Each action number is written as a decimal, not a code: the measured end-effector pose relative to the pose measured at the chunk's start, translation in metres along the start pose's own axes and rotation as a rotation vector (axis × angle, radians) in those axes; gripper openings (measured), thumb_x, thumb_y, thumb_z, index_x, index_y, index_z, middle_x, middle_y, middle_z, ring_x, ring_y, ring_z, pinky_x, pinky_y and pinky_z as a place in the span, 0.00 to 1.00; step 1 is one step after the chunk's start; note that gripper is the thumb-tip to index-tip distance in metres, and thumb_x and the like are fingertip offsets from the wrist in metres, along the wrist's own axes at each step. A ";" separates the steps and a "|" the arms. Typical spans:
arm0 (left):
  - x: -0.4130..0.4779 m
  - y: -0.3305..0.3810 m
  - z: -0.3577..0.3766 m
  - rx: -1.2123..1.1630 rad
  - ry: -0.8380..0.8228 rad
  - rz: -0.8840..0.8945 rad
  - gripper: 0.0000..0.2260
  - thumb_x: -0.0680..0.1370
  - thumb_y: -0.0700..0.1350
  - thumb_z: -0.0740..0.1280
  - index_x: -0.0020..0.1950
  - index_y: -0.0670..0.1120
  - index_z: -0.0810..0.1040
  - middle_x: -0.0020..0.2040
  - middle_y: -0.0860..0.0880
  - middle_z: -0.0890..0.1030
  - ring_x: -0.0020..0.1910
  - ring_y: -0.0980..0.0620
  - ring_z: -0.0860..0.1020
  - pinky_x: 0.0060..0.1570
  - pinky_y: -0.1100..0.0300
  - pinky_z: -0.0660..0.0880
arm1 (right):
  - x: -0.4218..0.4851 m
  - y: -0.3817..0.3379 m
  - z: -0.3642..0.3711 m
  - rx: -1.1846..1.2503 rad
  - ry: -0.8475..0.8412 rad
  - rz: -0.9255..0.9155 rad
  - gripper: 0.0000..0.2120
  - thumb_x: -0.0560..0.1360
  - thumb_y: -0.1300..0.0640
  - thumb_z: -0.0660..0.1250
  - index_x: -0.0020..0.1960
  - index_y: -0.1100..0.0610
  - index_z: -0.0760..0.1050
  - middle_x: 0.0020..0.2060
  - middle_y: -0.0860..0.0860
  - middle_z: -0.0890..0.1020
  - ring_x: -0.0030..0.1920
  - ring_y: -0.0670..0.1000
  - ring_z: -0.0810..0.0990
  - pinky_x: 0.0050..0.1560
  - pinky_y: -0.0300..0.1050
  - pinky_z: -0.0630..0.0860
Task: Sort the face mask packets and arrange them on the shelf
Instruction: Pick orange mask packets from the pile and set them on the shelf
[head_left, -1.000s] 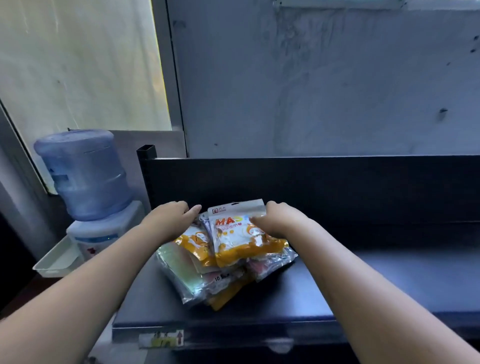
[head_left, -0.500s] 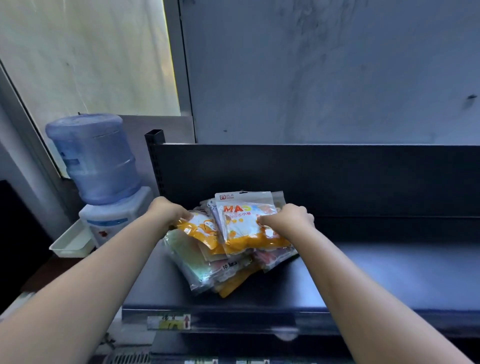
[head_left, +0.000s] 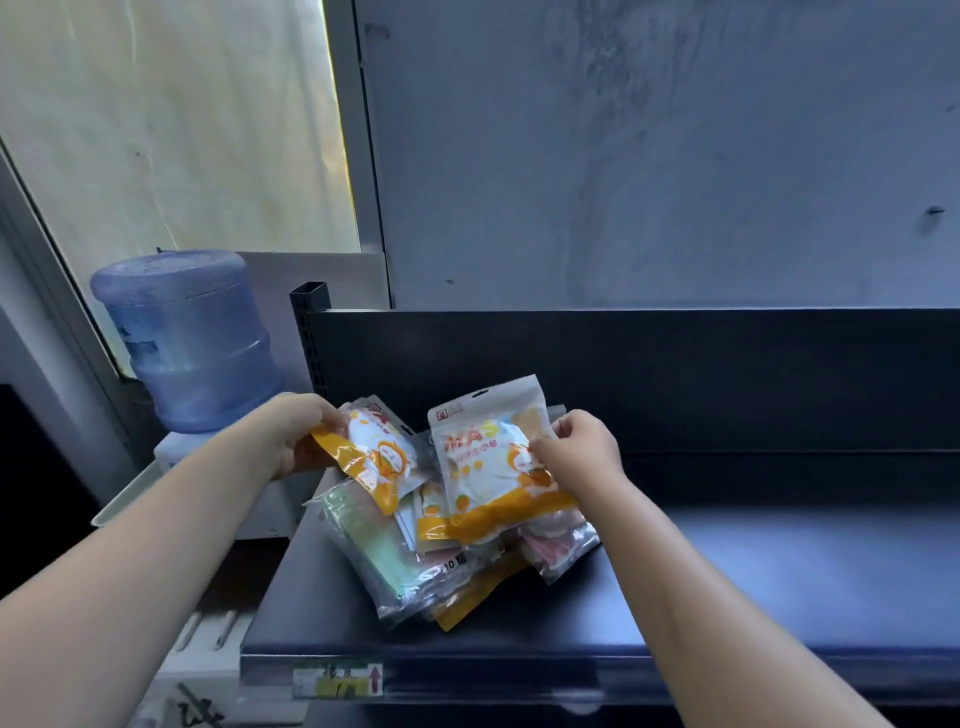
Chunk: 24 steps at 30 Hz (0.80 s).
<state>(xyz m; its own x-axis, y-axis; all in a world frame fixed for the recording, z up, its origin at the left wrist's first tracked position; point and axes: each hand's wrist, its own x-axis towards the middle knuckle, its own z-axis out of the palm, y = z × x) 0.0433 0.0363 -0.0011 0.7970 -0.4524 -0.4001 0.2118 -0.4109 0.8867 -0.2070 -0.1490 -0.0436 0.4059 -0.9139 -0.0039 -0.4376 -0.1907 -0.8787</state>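
Note:
A heap of face mask packets lies on the left part of the dark shelf (head_left: 753, 587). My right hand (head_left: 582, 449) grips the right edge of a large orange-and-white mask packet (head_left: 488, 467), lifted and tilted above the heap. My left hand (head_left: 296, 431) holds a smaller orange-and-white packet (head_left: 376, 457) by its left end, raised to the left. Below them lie a clear packet with green masks (head_left: 374, 551), a clear packet with pink masks (head_left: 558, 551), and an orange packet (head_left: 467, 597) partly hidden underneath.
The shelf has a black back panel (head_left: 675, 374) and a perforated upright post (head_left: 306, 332) at its left end. A blue water bottle (head_left: 187, 338) on a dispenser stands left of the shelf. A price label (head_left: 337, 680) sits on the shelf's front edge.
Both hands have closed on an orange-and-white packet each and lifted them off the heap, the left packet moving left, the right one rising and tilting.

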 end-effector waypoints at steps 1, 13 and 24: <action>0.003 0.002 -0.006 0.013 0.010 0.024 0.09 0.79 0.32 0.65 0.59 0.33 0.78 0.43 0.37 0.83 0.36 0.42 0.83 0.34 0.51 0.85 | 0.000 0.000 0.001 0.064 -0.009 0.003 0.06 0.74 0.56 0.68 0.43 0.55 0.71 0.41 0.54 0.81 0.42 0.56 0.81 0.41 0.54 0.80; -0.014 0.018 -0.038 -0.233 -0.136 0.176 0.13 0.81 0.37 0.65 0.64 0.35 0.78 0.50 0.38 0.88 0.39 0.44 0.87 0.34 0.52 0.85 | -0.004 -0.010 0.007 0.722 -0.151 0.226 0.07 0.84 0.55 0.64 0.58 0.55 0.79 0.49 0.57 0.88 0.47 0.60 0.88 0.47 0.61 0.86; -0.040 0.007 0.009 -0.405 -0.314 0.340 0.15 0.78 0.33 0.64 0.63 0.41 0.81 0.56 0.38 0.87 0.48 0.40 0.87 0.42 0.49 0.85 | -0.013 -0.011 -0.021 1.073 -0.200 0.222 0.15 0.83 0.52 0.67 0.64 0.60 0.77 0.50 0.60 0.88 0.46 0.60 0.89 0.42 0.53 0.85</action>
<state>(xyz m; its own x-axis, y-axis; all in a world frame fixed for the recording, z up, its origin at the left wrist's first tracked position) 0.0081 0.0445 0.0192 0.6661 -0.7421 -0.0743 0.2224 0.1025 0.9696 -0.2247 -0.1432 -0.0240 0.5690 -0.7967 -0.2038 0.3653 0.4668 -0.8054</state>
